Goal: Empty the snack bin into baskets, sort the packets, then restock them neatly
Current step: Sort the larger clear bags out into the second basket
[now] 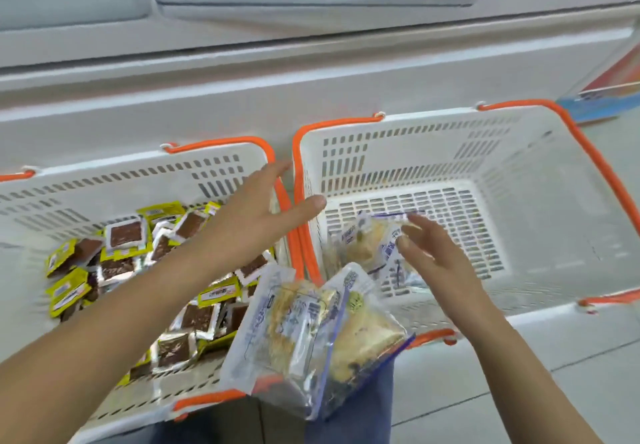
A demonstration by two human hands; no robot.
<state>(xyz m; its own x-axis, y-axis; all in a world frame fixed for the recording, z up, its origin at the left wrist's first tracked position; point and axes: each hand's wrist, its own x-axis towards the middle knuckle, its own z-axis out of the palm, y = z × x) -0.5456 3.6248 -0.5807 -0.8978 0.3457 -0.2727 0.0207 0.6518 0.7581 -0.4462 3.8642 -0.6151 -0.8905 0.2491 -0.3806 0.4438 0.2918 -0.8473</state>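
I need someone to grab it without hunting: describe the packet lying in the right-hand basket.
Find the two white baskets with orange handles; take the right basket. Near its left wall, under the right hand, lies a clear packet with blue print holding pale pastry. It is alone in there; the left basket holds small yellow-and-brown packets.

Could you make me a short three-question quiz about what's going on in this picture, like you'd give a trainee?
1. True or false: the right basket holds more packets than the left basket.
2. Which packets fill the left basket? A) yellow-edged brown squares B) blue-trimmed clear bread packets C) red boxes
3. Fill in: the handles of both baskets are ____.

Key: 1. False, the right one has only a packet or two near the right hand. 2. A. 3. Orange. Neither the right hand nor the left hand has a grip on anything.
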